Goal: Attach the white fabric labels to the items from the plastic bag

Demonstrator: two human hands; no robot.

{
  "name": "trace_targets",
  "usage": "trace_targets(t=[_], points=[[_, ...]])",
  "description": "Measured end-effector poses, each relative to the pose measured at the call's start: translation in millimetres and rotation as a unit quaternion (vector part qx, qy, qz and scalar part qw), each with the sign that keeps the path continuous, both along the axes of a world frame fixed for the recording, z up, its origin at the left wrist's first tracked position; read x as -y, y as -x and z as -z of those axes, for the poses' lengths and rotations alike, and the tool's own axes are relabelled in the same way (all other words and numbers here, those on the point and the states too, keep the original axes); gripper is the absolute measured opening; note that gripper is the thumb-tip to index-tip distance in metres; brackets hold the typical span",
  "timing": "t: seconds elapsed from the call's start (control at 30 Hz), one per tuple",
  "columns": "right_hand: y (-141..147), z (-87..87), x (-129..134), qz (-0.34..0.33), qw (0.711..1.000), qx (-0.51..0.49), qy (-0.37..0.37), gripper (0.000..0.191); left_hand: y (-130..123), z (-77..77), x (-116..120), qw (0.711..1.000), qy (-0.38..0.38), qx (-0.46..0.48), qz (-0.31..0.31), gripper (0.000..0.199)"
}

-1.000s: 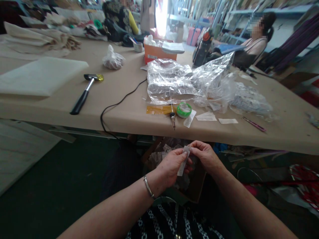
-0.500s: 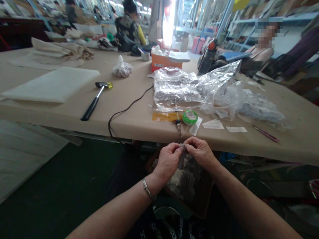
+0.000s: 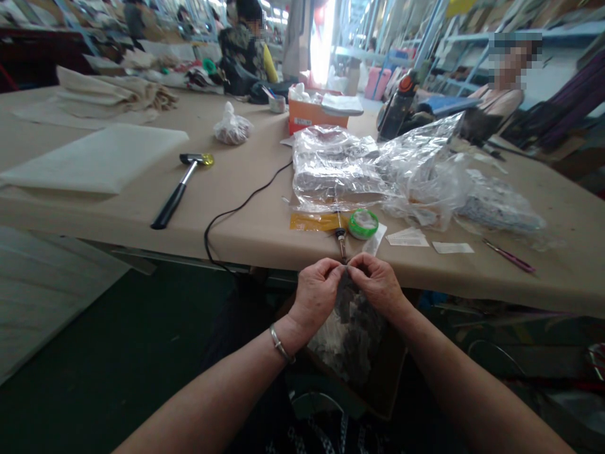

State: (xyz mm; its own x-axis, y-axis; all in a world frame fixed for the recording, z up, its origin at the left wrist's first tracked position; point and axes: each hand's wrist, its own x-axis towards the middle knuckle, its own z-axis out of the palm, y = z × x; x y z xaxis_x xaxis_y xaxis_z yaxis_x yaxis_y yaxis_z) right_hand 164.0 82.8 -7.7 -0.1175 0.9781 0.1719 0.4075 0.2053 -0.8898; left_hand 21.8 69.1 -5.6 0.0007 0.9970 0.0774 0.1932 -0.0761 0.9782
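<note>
My left hand [image 3: 317,293] and my right hand [image 3: 378,287] meet at the table's front edge, fingertips pinched together. Between them is a small greyish piece, mostly covered by the fingers. Just beyond the fingertips, the metal tip of a soldering-iron-like tool [image 3: 342,244] points toward me over the table edge. A green round tin [image 3: 363,224] and an amber strip [image 3: 314,221] lie beside that tool. Below my hands, a box [image 3: 394,384] holds many thin greyish pieces [image 3: 354,340].
On the table [image 3: 255,243] are a hammer [image 3: 174,203], clear plastic bags [image 3: 340,167], white labels [image 3: 407,237], tweezers [image 3: 510,256], an orange box [image 3: 314,115], a bottle [image 3: 397,107] and a black cable [image 3: 241,208]. Other people sit farther back.
Both hands have moved slightly up toward the tool's tip. The small piece between the fingertips shows less than before. The view has shifted slightly.
</note>
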Motion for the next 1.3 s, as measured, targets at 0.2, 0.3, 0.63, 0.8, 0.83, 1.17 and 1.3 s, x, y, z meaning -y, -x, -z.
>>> trace_targets(t=[0.2, 0.3, 0.63, 0.8, 0.83, 1.17, 1.3], points=[[0, 3.0, -2, 0.002, 1.000, 0.010, -0.020, 0.014, -1, 5.3, -4, 1.000, -0.009, 0.007, 0.000, 0.015], [-1, 5.9, -3, 0.004, 1.000, 0.014, -0.027, 0.014, -2, 8.9, -7, 1.000, -0.018, 0.008, -0.004, 0.015], [0, 5.8, -1, 0.012, 0.999, -0.002, -0.036, 0.014, -1, 8.5, -8, 1.000, -0.014, 0.010, -0.005, 0.015], [-7, -4.1, 15, -0.031, 0.996, 0.049, -0.066, 0.012, 3, 8.6, 6, 0.999, 0.010, 0.027, 0.014, 0.016], [-11, -7.7, 15, -0.033, 0.993, 0.068, -0.086, 0.013, 4, 11.2, 8, 0.999, 0.016, 0.025, 0.014, 0.017], [-42, -46.2, -56, 0.028, 0.855, 0.424, -0.298, 0.024, 15, 41.2, 11, 0.998, 0.056, -0.019, 0.005, 0.025], [-52, -42.2, -56, 0.030, 0.882, 0.339, -0.326, 0.014, 16, 43.6, 16, 0.996, 0.073, -0.058, 0.015, 0.022]])
